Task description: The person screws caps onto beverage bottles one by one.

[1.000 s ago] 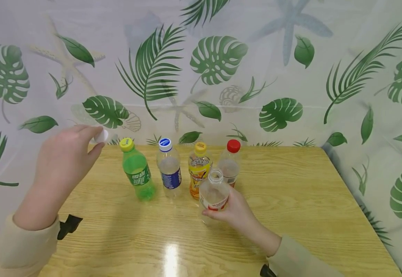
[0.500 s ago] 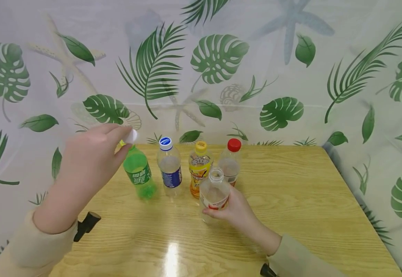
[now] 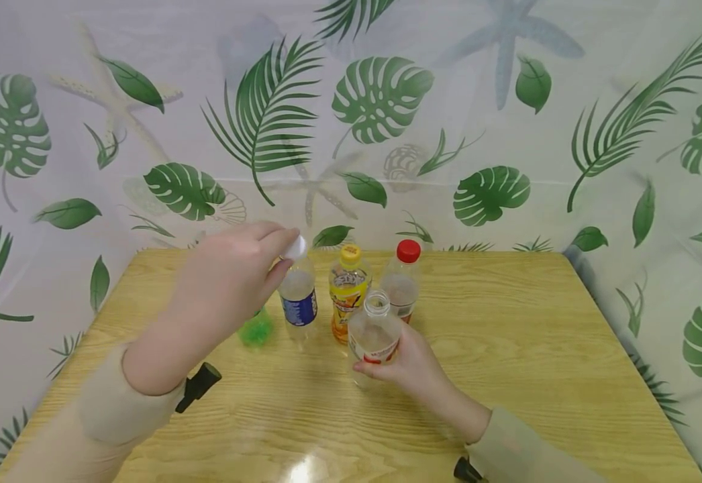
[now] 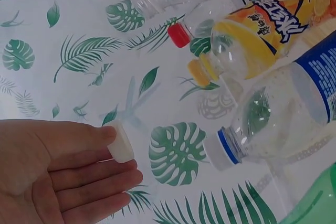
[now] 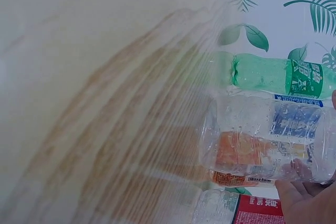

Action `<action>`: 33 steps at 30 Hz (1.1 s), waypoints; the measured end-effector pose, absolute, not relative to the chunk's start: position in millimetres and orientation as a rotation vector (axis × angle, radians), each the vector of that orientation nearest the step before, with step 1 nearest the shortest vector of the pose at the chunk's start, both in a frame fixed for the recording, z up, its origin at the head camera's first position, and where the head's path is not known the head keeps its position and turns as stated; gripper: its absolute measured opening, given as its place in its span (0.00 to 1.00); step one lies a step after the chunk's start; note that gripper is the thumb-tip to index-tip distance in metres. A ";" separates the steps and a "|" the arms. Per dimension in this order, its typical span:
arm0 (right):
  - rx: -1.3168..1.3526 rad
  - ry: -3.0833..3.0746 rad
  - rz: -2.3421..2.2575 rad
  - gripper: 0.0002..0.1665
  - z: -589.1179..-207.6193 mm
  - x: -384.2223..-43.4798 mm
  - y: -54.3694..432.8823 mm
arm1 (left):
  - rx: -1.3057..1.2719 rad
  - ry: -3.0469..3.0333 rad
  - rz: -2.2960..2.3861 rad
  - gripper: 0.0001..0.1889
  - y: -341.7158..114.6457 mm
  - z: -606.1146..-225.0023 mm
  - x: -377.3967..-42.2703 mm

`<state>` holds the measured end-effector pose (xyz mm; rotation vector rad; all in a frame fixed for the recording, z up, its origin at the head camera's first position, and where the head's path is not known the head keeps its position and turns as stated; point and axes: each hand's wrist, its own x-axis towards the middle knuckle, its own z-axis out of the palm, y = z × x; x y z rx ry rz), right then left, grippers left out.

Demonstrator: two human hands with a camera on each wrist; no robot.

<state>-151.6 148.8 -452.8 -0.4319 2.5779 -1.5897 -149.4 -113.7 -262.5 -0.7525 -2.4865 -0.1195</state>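
Observation:
My left hand [image 3: 230, 275] pinches a white bottle cap [image 4: 121, 142] between thumb and fingers, raised at the left of the row. In the head view the hand covers most of the green bottle [image 3: 257, 329] and the cap overlaps the top of the blue-labelled bottle [image 3: 298, 298]. With my right hand [image 3: 414, 362] I grip a clear bottle [image 3: 375, 335] whose neck is bare and uncapped. It stands in front of the yellow-labelled bottle [image 3: 346, 295] with a yellow cap and the red-capped bottle [image 3: 402, 282].
The bottles stand on a wooden table [image 3: 508, 315], toward its back edge. Behind and beside it hangs a white leaf-patterned curtain [image 3: 423, 40]. A black strap piece [image 3: 198, 386] sits at my left cuff.
My left hand has moved right with the white cap, from left of the green bottle, across it, to the blue-labelled bottle's top. The right hand and its bottle have stayed still.

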 end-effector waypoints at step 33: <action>-0.464 2.547 -1.615 0.45 -454.3 -151.4 152.2 | -1.146 -2.345 0.003 0.12 -42.8 -283.6 -151.3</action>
